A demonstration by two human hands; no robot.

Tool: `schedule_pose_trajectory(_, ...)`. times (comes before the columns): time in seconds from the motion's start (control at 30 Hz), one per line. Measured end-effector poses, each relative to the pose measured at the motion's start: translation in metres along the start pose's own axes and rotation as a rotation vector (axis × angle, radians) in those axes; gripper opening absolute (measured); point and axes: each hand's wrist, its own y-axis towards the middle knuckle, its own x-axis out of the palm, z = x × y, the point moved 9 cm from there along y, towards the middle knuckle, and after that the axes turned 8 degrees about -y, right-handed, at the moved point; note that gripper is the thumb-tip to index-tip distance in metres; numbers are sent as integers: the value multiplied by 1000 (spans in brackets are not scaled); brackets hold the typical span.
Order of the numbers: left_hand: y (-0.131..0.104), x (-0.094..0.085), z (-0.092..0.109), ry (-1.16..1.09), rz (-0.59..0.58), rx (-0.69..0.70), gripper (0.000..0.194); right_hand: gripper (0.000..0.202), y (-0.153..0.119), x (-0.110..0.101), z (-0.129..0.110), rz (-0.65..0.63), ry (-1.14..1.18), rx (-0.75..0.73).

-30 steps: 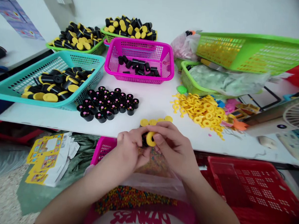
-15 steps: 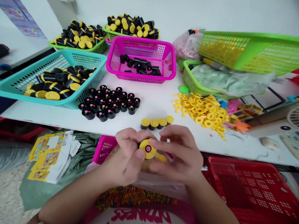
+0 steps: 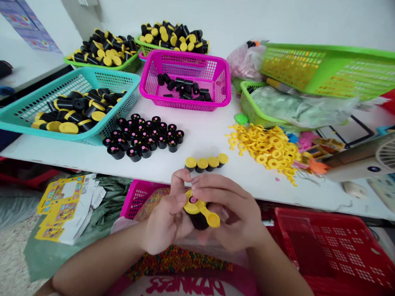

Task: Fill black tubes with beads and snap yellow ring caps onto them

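Note:
Between both hands, above my lap, is a small black container (image 3: 198, 221) with a yellow ring cap (image 3: 199, 206) on its top. The cap's round lid hangs open toward me, and a pink spot shows through the ring. My left hand (image 3: 165, 214) grips the container from the left, thumb at the cap's edge. From the right, my right hand (image 3: 232, 206) holds it with fingertips over the cap's far rim. Just beyond stand several black containers with shut yellow caps (image 3: 202, 164) in a short row. Several uncapped black containers (image 3: 146, 151) with pink spots stand farther left.
Loose yellow ring caps (image 3: 266, 142) lie in a pile at right. A turquoise basket (image 3: 19, 109) of capped containers and a magenta basket (image 3: 183, 103) of black ones stand behind. Colourful beads (image 3: 176, 258) fill my lap area. A red crate (image 3: 311, 240) sits lower right.
The container has tipped more upright, so its black side now shows below the cap. My right fingers have moved over the cap's far rim, and the lid now points down and right.

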Motion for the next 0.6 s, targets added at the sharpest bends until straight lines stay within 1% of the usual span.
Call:
schedule_pose_trajectory(0.03, -1, 3, 8, 151, -62, 80, 11, 43, 1, -2, 4, -17, 119, 28)
schedule_pose_trajectory(0.07, -2, 9, 18, 340, -146, 191, 15, 35, 2, -4, 8, -14, 241, 55)
schedule_pose_trajectory(0.13, -8, 25, 31, 786, -321, 381, 27, 25, 2, -7, 19, 32, 453, 144)
schedule_pose_trajectory(0.17, -10, 30, 33, 1002, -386, 437, 31, 28, 0, -4, 27, 42, 532, 225)
schedule_pose_trajectory(0.2, -10, 32, 33, 1186, -426, 459, 32, 36, -3, 2, 37, 27, 601, 336)
schedule_pose_trajectory(0.23, -9, 31, 34, 1329, -436, 458, 29, 45, -8, 12, 45, -18, 664, 460)
schedule_pose_trajectory(0.27, -7, 29, 37, 1433, -423, 449, 22, 48, -13, 22, 52, -79, 722, 581)
schedule_pose_trajectory(0.3, -5, 27, 39, 1505, -405, 445, 16, 46, -19, 31, 56, -141, 771, 684)
schedule_pose_trajectory(0.33, -5, 26, 42, 1551, -397, 454, 15, 41, -24, 38, 58, -189, 809, 762)
schedule_pose_trajectory(0.37, -5, 25, 42, 1584, -400, 452, 19, 36, -28, 41, 60, -215, 832, 813)
schedule_pose_trajectory(0.43, -5, 23, 39, 1628, -421, 436, 27, 34, -30, 39, 62, -216, 828, 864)
schedule_pose_trajectory(0.5, -4, 20, 34, 1635, -438, 410, 31, 35, -31, 35, 65, -204, 790, 894)
schedule_pose_trajectory(0.6, 1, 11, 30, 1585, -370, 337, 34, 30, -29, 30, 65, -193, 696, 898)
